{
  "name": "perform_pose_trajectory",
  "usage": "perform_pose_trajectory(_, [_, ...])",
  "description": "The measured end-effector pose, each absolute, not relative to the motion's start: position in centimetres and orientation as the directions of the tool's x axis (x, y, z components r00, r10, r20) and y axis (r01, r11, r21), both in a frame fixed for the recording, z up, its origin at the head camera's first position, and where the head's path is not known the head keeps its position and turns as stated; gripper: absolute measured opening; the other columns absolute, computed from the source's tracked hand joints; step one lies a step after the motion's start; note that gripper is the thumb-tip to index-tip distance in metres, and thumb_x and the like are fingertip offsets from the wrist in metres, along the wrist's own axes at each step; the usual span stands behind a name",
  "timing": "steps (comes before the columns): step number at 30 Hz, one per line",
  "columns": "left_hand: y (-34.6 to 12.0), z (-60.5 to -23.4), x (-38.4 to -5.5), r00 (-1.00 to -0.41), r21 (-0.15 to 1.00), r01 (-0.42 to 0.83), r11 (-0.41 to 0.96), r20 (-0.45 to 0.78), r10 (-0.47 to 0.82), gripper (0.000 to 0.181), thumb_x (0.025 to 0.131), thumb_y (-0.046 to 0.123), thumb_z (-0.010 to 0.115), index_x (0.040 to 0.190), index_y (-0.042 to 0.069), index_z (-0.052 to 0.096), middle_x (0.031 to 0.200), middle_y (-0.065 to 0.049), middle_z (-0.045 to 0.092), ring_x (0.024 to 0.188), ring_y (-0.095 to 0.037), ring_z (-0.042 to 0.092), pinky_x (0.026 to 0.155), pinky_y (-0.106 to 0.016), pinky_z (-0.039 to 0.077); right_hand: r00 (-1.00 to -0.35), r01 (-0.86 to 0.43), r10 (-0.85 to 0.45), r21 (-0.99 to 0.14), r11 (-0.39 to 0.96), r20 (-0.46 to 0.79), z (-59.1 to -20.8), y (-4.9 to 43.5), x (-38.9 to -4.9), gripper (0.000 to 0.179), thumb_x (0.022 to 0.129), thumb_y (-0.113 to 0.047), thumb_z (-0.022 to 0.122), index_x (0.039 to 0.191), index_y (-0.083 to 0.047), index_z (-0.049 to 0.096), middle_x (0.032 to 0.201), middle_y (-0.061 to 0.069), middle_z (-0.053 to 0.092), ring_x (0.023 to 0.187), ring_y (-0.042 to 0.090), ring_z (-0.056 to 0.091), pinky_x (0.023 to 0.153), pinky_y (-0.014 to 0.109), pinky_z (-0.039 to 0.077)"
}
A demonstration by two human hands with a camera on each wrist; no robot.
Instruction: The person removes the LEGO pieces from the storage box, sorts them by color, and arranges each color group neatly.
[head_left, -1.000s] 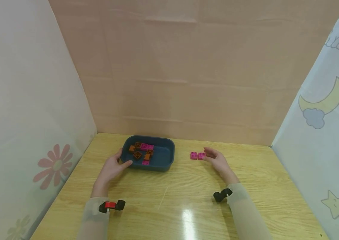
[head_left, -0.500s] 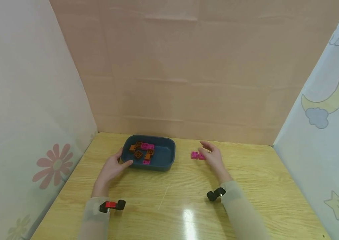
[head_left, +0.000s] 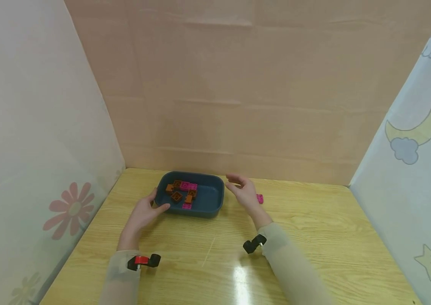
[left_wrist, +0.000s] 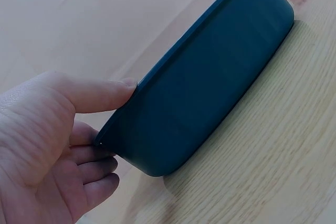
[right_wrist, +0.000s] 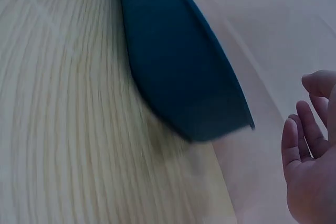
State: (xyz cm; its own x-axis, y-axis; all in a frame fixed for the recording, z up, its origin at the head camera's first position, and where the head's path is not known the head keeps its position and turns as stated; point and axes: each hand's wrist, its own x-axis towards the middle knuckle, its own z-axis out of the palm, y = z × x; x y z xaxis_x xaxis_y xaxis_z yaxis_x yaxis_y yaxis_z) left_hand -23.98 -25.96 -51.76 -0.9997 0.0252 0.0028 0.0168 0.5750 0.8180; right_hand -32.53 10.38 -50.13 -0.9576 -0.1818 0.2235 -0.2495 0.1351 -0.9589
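My left hand (head_left: 143, 215) grips the left end of a dark blue plastic tub (head_left: 209, 214). In the left wrist view its thumb lies at the rim, with the other fingers against the outer end wall. Inside the tub are several toy building bricks, brown-orange (head_left: 176, 196) and pink (head_left: 186, 206). Beside the tub's right rim hovers my right hand (head_left: 245, 194), fingers loosely bent. The right wrist view shows nothing between them. A pink toy brick (head_left: 260, 198) on the table peeks out to the right of this hand, which hides part of the area there.
The tub stands on a wood-grain table (head_left: 208, 271), near its back edge. Behind rises a tan paper backdrop (head_left: 215, 106). Printed white sheets hang at the left (head_left: 40, 127) and right (head_left: 425, 182). A small black camera is strapped to each wrist.
My right hand has moved left, from over the pink bricks to the tub's right rim. The left hand has kept its place on the tub.
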Motion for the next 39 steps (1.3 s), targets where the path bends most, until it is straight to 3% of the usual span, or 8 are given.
perform_pose_trajectory(3, [-25.8,-51.6,-23.9,-1.0,0.822,0.011,0.57,-0.004,0.025,0.092,0.103,0.028,0.075,0.164,-0.012,0.02,0.169,-0.033,0.022,0.153,-0.052,0.03,0.123,-0.059,0.032,-0.941,-0.266,-0.246,-0.958,0.104,0.235,-49.7,8.4,-32.3,0.038,0.101,-0.008,0.075,0.137,0.005,0.068,0.136,0.025,0.068,0.124,0.034,0.063,0.105,0.039,0.056])
perform_pose_trajectory(6, [-25.8,-51.5,-23.8,-1.0,0.825,0.011,0.565,-0.007,0.03,0.091,0.103,0.027,0.075,0.164,-0.013,0.02,0.17,-0.033,0.021,0.154,-0.051,0.028,0.124,-0.058,0.031,-0.913,-0.278,-0.341,-0.954,0.112,0.226,-49.6,6.8,-32.1,0.04,0.103,-0.012,0.074,0.139,0.003,0.067,0.137,0.024,0.068,0.122,0.031,0.065,0.106,0.046,0.055])
perform_pose_trajectory(11, [-25.7,-51.1,-23.6,-0.999,0.82,-0.008,0.573,-0.025,0.022,0.091,0.104,0.028,0.074,0.164,-0.012,0.019,0.17,-0.032,0.021,0.154,-0.05,0.028,0.125,-0.057,0.03,-0.847,-0.295,-0.51,-0.932,0.21,0.153,-49.7,4.5,-31.9,0.04,0.106,-0.02,0.071,0.142,-0.004,0.068,0.139,0.016,0.069,0.12,0.022,0.069,0.105,0.042,0.057])
perform_pose_trajectory(16, [-25.7,-51.0,-23.5,-0.999,0.812,-0.029,0.583,-0.042,0.008,0.091,0.104,0.029,0.073,0.165,-0.01,0.019,0.171,-0.031,0.021,0.155,-0.051,0.028,0.125,-0.058,0.029,-0.787,-0.34,-0.606,-0.899,0.276,0.112,-49.5,2.6,-32.1,0.034,0.106,-0.017,0.071,0.137,-0.005,0.072,0.131,0.008,0.075,0.116,0.018,0.071,0.101,0.037,0.059])
perform_pose_trajectory(25, [-25.9,-51.2,-23.7,-0.998,0.829,-0.045,0.558,-0.057,0.004,0.092,0.104,0.031,0.074,0.166,-0.008,0.019,0.171,-0.03,0.022,0.156,-0.049,0.027,0.126,-0.057,0.028,-0.708,-0.384,-0.707,-0.843,0.378,0.006,-49.6,0.9,-31.8,0.027,0.105,-0.011,0.07,0.131,-0.008,0.076,0.122,-0.001,0.078,0.114,0.014,0.072,0.101,0.035,0.058])
perform_pose_trajectory(39, [-25.8,-51.3,-23.7,-1.0,0.807,-0.009,0.59,-0.023,0.016,0.089,0.104,0.028,0.073,0.165,-0.011,0.02,0.169,-0.031,0.024,0.153,-0.05,0.03,0.125,-0.057,0.029,-0.683,-0.436,-0.728,-0.766,0.472,-0.06,-49.8,0.3,-31.9,0.029,0.107,-0.009,0.067,0.134,-0.01,0.076,0.131,-0.003,0.075,0.125,0.015,0.067,0.108,0.037,0.054])
